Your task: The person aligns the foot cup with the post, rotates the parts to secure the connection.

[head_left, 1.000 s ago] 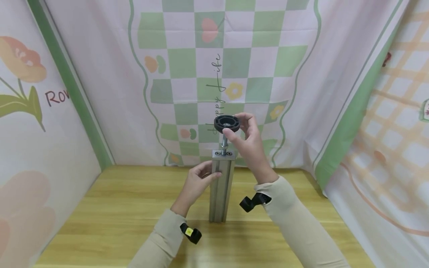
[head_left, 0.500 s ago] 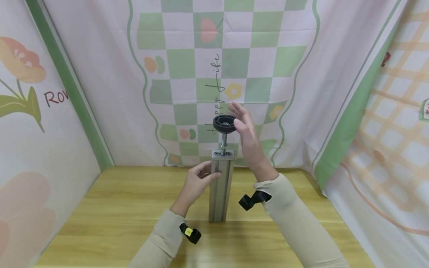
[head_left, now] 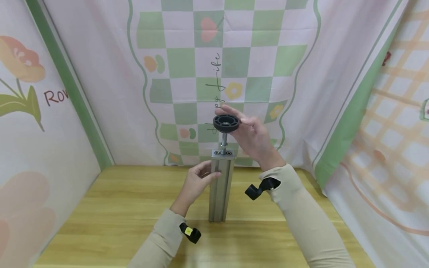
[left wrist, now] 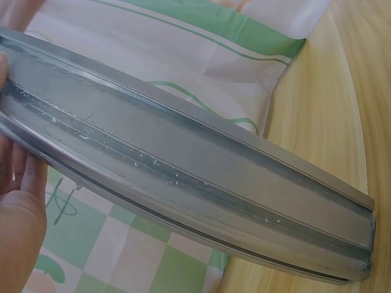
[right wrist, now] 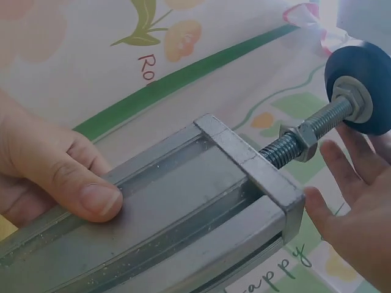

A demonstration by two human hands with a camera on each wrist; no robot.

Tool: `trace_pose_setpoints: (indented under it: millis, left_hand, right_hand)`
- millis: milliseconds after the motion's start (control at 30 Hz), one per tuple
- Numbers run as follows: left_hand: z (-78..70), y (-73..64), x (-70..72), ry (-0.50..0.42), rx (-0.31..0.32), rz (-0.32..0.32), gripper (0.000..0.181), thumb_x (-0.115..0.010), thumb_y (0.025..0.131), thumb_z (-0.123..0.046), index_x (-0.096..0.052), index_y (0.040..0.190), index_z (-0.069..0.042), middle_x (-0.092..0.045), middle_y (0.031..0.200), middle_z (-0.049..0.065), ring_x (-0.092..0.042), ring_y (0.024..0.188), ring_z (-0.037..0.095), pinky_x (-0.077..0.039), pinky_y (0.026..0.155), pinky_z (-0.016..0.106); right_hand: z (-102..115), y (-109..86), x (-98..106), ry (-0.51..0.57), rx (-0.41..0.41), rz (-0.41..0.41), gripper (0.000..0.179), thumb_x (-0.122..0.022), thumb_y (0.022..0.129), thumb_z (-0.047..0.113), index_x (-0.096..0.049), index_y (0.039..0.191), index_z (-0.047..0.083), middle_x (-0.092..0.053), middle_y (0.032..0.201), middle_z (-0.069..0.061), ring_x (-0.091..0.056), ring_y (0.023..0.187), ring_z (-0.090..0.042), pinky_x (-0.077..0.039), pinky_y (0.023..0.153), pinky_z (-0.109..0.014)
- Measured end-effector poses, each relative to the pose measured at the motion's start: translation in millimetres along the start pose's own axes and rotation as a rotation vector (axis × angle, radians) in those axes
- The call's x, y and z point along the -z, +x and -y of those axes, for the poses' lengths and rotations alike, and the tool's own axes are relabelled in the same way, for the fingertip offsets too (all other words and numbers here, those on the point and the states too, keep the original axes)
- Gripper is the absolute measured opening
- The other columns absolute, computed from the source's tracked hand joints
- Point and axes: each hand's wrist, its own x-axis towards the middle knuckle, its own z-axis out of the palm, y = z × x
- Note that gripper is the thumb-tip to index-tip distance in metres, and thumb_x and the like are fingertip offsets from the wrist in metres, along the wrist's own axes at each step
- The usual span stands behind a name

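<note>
An aluminium profile (head_left: 219, 195) stands upright on the wooden table, with a metal end plate (right wrist: 256, 171) on top. From the plate rises a threaded rod (right wrist: 330, 117) carrying a hex nut (right wrist: 299, 139). A round black levelling foot (head_left: 221, 128) crowns the rod. My left hand (head_left: 197, 182) grips the profile's upper part, the thumb lying on its near face. Beside and behind the foot is my right hand (head_left: 254, 137), its fingers extended along the far right of the rim; whether they touch it I cannot tell. White specks dot the profile's grooves in the left wrist view.
The wooden table (head_left: 134, 208) ends at a hanging checkered cloth (head_left: 182, 63) behind the profile. Printed cloths also hang at the left and right sides. A black wrist mount (head_left: 261, 188) sticks out from the right sleeve, and another (head_left: 190, 233) from the left.
The right thumb and fingers have come off the foot's rim, and the hand has swung round to its right and far side. The left hand and profile stay put.
</note>
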Motion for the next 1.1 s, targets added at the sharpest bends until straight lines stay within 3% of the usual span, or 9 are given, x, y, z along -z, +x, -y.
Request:
trace_pose_setpoints:
  millis: [167, 333, 433, 633, 767, 1000, 1100]
  left_hand:
    - [-1.6, -1.1, -0.2, 0.002, 0.000, -0.004, 0.039, -0.077, 0.091, -0.021, -0.067, 0.127, -0.011, -0.070, 0.108, 0.008, -0.066, 0.103, 0.023, -0.052, 0.097, 0.034]
    - [-1.7, -1.2, 0.1, -0.008, 0.005, -0.003, 0.039, -0.077, 0.091, -0.019, -0.067, 0.127, -0.010, -0.070, 0.109, 0.008, -0.066, 0.104, 0.023, -0.053, 0.097, 0.035]
    - [-1.3, -1.2, 0.3, -0.010, 0.013, -0.001, 0.038, -0.077, 0.091, -0.019, -0.067, 0.127, -0.010, -0.070, 0.109, 0.008, -0.065, 0.104, 0.023, -0.052, 0.098, 0.034]
    - [-1.4, -0.5, -0.2, -0.014, 0.028, -0.002, 0.038, -0.077, 0.091, -0.016, -0.067, 0.127, -0.008, -0.069, 0.110, 0.008, -0.065, 0.104, 0.022, -0.051, 0.099, 0.033]
    - [-0.8, -0.8, -0.3, -0.012, 0.021, 0.000, 0.038, -0.077, 0.091, -0.017, -0.067, 0.126, -0.009, -0.069, 0.109, 0.008, -0.065, 0.104, 0.023, -0.052, 0.098, 0.033]
    - [-1.0, -2.6, 0.0, -0.005, -0.001, 0.005, 0.040, -0.077, 0.091, -0.023, -0.067, 0.127, -0.011, -0.069, 0.111, 0.007, -0.065, 0.105, 0.023, -0.052, 0.098, 0.034]
    - [-0.5, -2.6, 0.4, -0.008, -0.011, 0.011, 0.040, -0.077, 0.091, -0.025, -0.066, 0.128, -0.012, -0.068, 0.111, 0.008, -0.064, 0.105, 0.024, -0.052, 0.098, 0.034]
  right_hand:
    - [-1.0, -2.3, 2.9, 0.030, -0.034, 0.029, 0.062, -0.050, 0.097, 0.025, -0.035, 0.152, 0.001, -0.038, 0.152, -0.021, -0.033, 0.142, -0.034, -0.019, 0.121, -0.043]
    - [-1.8, -3.9, 2.8, 0.020, -0.032, 0.006, 0.067, -0.052, 0.096, 0.024, -0.030, 0.153, -0.003, -0.036, 0.153, -0.023, -0.036, 0.141, -0.034, -0.020, 0.120, -0.041]
    - [-2.0, -5.6, 1.6, 0.001, -0.022, -0.034, 0.062, -0.054, 0.095, 0.022, -0.036, 0.151, -0.001, -0.040, 0.150, -0.023, -0.042, 0.136, -0.032, -0.024, 0.118, -0.039]
    - [-0.4, -13.1, -1.5, -0.236, 0.001, -0.120, 0.048, -0.053, 0.096, 0.020, -0.049, 0.143, 0.008, -0.055, 0.139, -0.013, -0.053, 0.124, -0.027, -0.030, 0.113, -0.039]
    - [2.8, -18.0, -5.8, -0.393, -0.016, -0.185, 0.044, -0.056, 0.097, 0.022, -0.051, 0.138, 0.010, -0.054, 0.138, -0.013, -0.053, 0.122, -0.027, -0.037, 0.110, -0.037]
    - [5.2, -18.9, -16.3, -0.532, -0.015, -0.311, 0.034, -0.070, 0.093, 0.024, -0.051, 0.118, 0.012, -0.049, 0.138, -0.008, -0.050, 0.121, -0.030, -0.054, 0.090, -0.032]
    - [5.8, -16.3, -20.7, -0.661, 0.019, -0.355, 0.035, -0.075, 0.090, 0.026, -0.051, 0.111, 0.011, -0.048, 0.131, -0.006, -0.048, 0.120, -0.027, -0.048, 0.097, -0.035]
